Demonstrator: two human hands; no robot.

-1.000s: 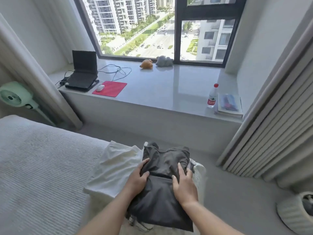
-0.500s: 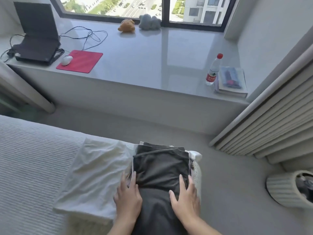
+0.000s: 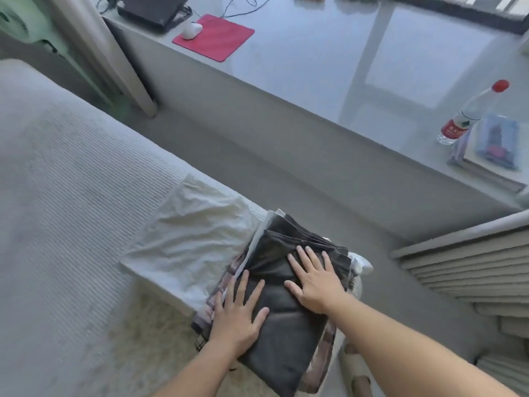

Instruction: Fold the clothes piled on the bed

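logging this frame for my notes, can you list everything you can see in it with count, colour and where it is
dark garment: 1, charcoal, folded, on top of stack at bed corner
white cloth: 1, white, on bed left of stack
bed: 1, grey-white, left
mouse pad: 1, red, window ledge
mouse: 1, white, on pad
laptop: 1, black, ledge, top
bottle: 1, clear, red cap, ledge right
book: 1, beside bottle
fan: 1, pale green, top left
left hand: flat on garment
right hand: flat on garment
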